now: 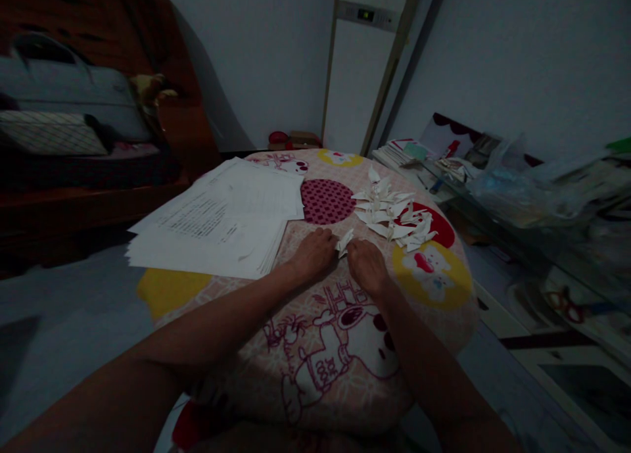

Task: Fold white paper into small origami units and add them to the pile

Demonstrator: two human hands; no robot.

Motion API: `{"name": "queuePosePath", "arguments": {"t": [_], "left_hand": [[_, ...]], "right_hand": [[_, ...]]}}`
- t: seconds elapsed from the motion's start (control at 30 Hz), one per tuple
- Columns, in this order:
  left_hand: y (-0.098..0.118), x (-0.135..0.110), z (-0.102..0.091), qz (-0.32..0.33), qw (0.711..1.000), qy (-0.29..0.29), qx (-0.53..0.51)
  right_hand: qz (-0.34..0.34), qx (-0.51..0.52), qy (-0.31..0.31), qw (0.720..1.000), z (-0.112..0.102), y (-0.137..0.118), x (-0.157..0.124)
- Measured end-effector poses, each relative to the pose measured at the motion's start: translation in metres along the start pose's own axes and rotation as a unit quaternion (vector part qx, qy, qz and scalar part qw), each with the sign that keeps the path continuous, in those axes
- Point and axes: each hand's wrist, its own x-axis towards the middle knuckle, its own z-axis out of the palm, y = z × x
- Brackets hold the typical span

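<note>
My left hand (314,254) and my right hand (365,263) rest side by side on a cushion (315,348) with a cartoon print. Both hands are closed in a pinch on one small folded white paper piece (344,242) held between them. Just beyond the right hand lies a heap of several similar folded paper pieces (392,215). To the left of my hands sits a stack of printed white sheets (221,219), partly hanging over the cushion's edge.
A dark wooden sofa (89,131) with bags stands at the left. A low glass table (532,196) crowded with books and plastic bags runs along the right. A white door (362,65) is at the back.
</note>
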Motion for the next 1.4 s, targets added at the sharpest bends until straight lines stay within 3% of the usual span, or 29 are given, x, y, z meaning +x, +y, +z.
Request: {"name": "queuePosePath", "arguments": {"t": [0.27,0.43,0.67,0.93,1.13,1.27,1.4], "left_hand": [[0.004,0.002,-0.011,-0.061,0.996,-0.038,-0.046],[0.004,0.002,-0.008,-0.118,0.990,-0.016,-0.081],[0.007,0.004,-0.008,-0.129,0.984,-0.006,-0.121],[0.015,0.009,-0.010,-0.116,0.969,0.057,-0.211],[0.013,0.011,-0.010,-0.145,0.968,0.053,-0.200],[0.017,0.007,-0.011,-0.124,0.968,0.072,-0.206],[0.021,0.005,-0.012,-0.116,0.962,0.088,-0.230]], "right_hand": [[0.069,0.039,0.061,0.995,0.006,-0.008,0.001],[0.078,0.074,0.065,0.992,0.007,-0.012,0.003],[0.124,0.134,0.078,0.980,0.005,-0.015,0.005],[0.127,0.202,0.116,0.964,0.003,-0.015,0.007],[0.136,0.318,0.167,0.923,0.010,-0.015,0.012],[0.150,0.379,0.208,0.889,0.016,-0.014,0.016],[0.177,0.432,0.203,0.860,0.018,-0.015,0.014]]}}
